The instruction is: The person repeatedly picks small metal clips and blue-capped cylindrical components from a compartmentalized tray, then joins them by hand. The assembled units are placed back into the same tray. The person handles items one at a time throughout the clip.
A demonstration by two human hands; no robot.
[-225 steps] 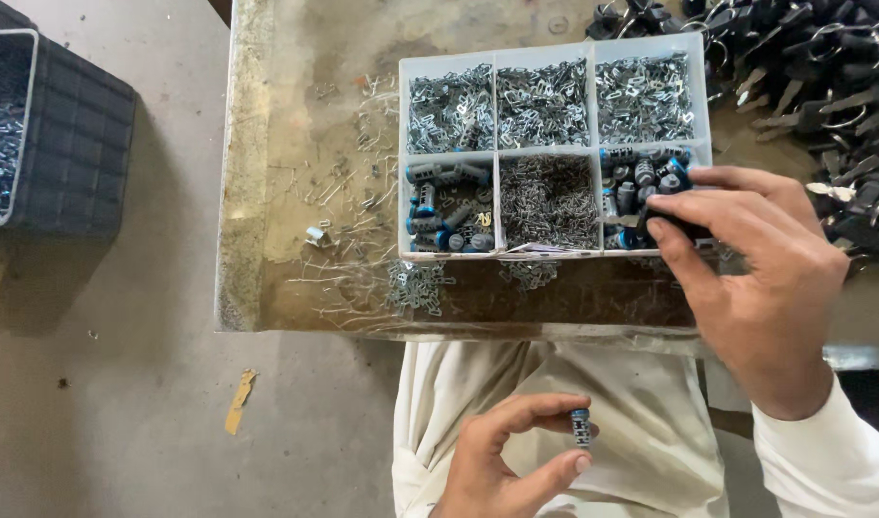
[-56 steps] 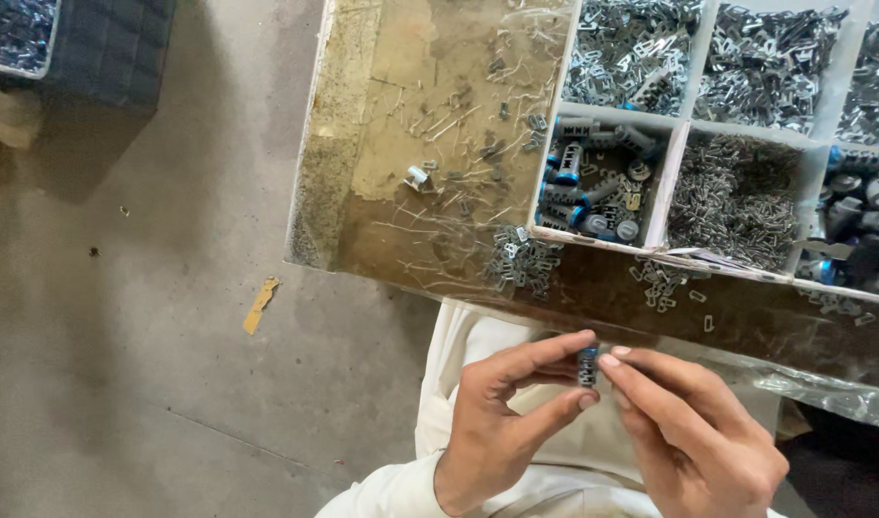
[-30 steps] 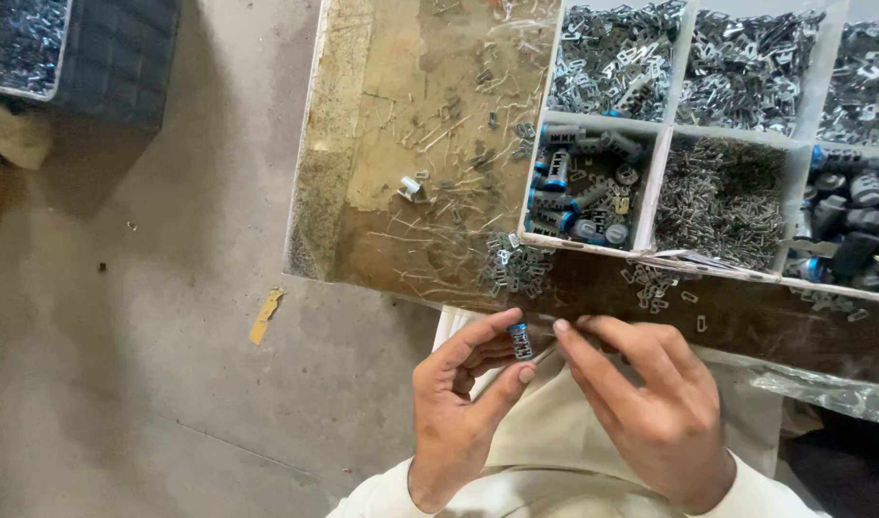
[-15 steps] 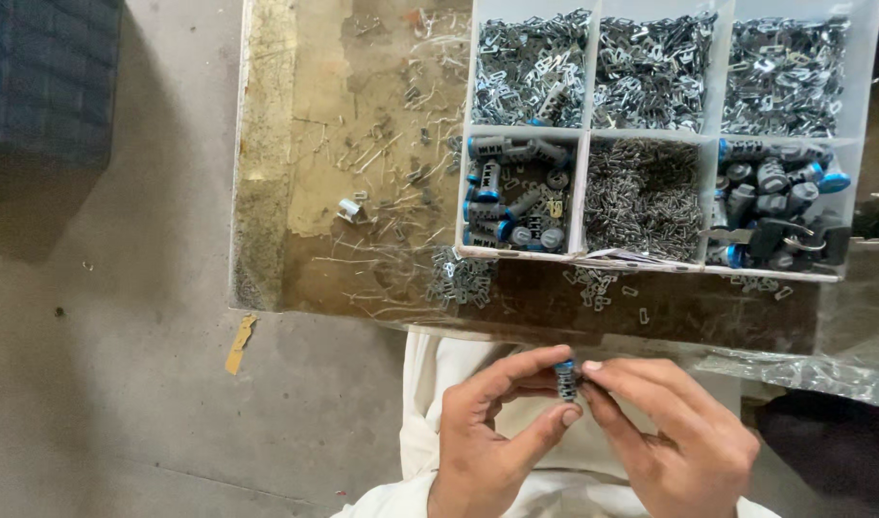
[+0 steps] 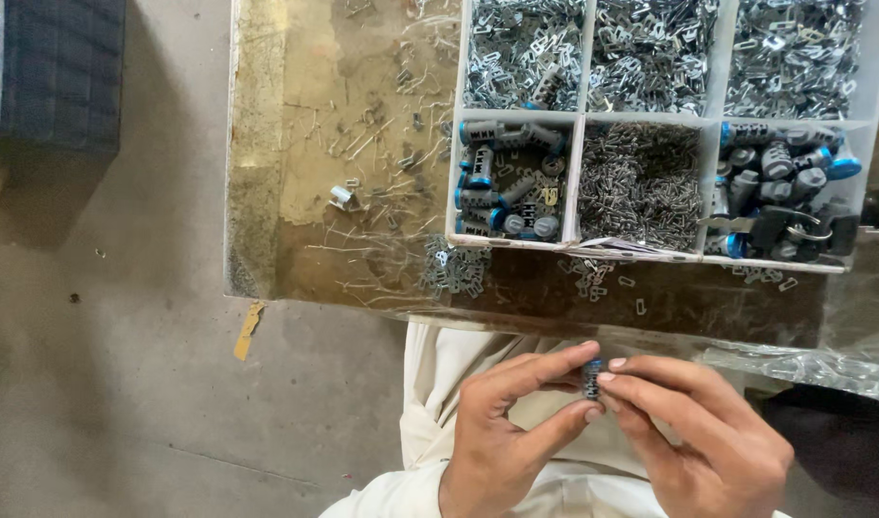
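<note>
My left hand and my right hand meet over my lap, below the table's front edge. Together they pinch a small grey cylinder with a blue end between thumbs and fingertips. Straight ahead on the table lies a white divided tray. Its near left cell holds several grey and blue cylinders, its near middle cell a heap of thin wire pieces, and its near right cell more cylinders with dark parts. The far cells hold small metal clips.
The worn wooden table has loose wire bits and clips scattered left of the tray and along its front edge. A dark plastic crate stands on the concrete floor at far left. Clear plastic sheeting hangs at the right.
My right hand left the tray's near right cell and joined my left hand at the small cylinder. The view swung left and back, and both hands shifted slightly over my lap.
</note>
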